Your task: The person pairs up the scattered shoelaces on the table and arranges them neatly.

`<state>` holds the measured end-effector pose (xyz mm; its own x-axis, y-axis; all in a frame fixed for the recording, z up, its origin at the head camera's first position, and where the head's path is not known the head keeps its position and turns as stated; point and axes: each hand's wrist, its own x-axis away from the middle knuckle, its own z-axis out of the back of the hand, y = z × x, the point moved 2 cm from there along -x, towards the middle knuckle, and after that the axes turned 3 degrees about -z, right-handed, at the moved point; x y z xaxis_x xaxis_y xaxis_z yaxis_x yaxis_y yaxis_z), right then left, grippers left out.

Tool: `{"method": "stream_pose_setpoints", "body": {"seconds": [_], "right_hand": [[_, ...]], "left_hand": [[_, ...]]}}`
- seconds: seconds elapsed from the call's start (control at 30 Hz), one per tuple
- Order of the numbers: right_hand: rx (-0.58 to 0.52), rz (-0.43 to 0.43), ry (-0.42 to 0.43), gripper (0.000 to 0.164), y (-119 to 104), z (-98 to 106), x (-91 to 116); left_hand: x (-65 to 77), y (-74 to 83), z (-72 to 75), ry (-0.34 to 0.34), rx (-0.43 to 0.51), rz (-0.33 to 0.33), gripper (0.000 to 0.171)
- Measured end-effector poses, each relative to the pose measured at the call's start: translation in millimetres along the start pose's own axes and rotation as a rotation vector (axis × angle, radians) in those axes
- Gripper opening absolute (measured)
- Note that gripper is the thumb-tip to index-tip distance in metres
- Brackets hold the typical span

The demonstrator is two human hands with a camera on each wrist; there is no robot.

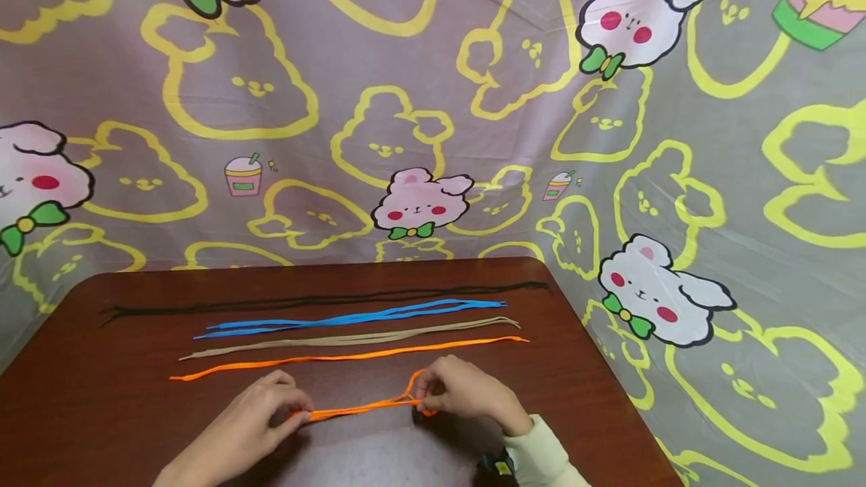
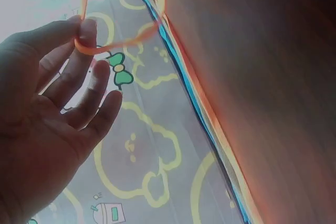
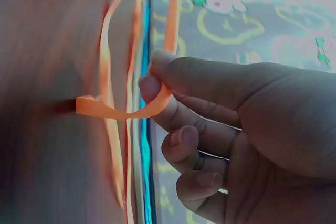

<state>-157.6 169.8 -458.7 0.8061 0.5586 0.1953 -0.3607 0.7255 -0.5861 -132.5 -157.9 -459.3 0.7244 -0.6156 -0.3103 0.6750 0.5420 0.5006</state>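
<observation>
Between the two hands an orange shoelace [image 1: 358,407] is drawn out above the near part of the table. The left hand [image 1: 260,415] pinches its left part; in the left wrist view the lace bends round the fingertips, with the other fingers loosely bent. The right hand [image 1: 467,389] pinches the right part between thumb and index finger. In the right wrist view a short flat piece of the lace [image 3: 100,108] sticks out from those fingers, crossing the strands behind. Just beyond the hands, a second orange shoelace [image 1: 352,355] lies stretched across the table.
Behind that lie beige laces [image 1: 352,339], blue laces [image 1: 406,313] and black laces [image 1: 304,300], roughly parallel on the brown table [image 1: 81,397]. A patterned curtain [image 1: 419,119] borders the table's back and right side. A dark object [image 1: 497,468] sits by the right sleeve.
</observation>
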Motion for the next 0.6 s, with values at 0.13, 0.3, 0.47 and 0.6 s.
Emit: {"method": "stream_pose_setpoints", "body": {"seconds": [0.13,0.3,0.47,0.6], "right_hand": [[-0.059,-0.054,0.036,0.013,15,13,10],[-0.08,-0.096,0.081,0.013,32,25,22],[-0.053,-0.08,0.116,0.01,47,31,31],[-0.053,-0.08,0.132,0.006,57,36,37]], "left_hand": [[5.8,-6.1,3.3,0.04,-0.021,-0.021,0.014],[13.7,-14.5,8.3,0.101,-0.081,-0.033,0.016],[22.7,-22.1,15.4,0.141,-0.132,-0.006,0.019],[30.0,-27.8,22.0,0.197,-0.186,0.011,0.024]]}}
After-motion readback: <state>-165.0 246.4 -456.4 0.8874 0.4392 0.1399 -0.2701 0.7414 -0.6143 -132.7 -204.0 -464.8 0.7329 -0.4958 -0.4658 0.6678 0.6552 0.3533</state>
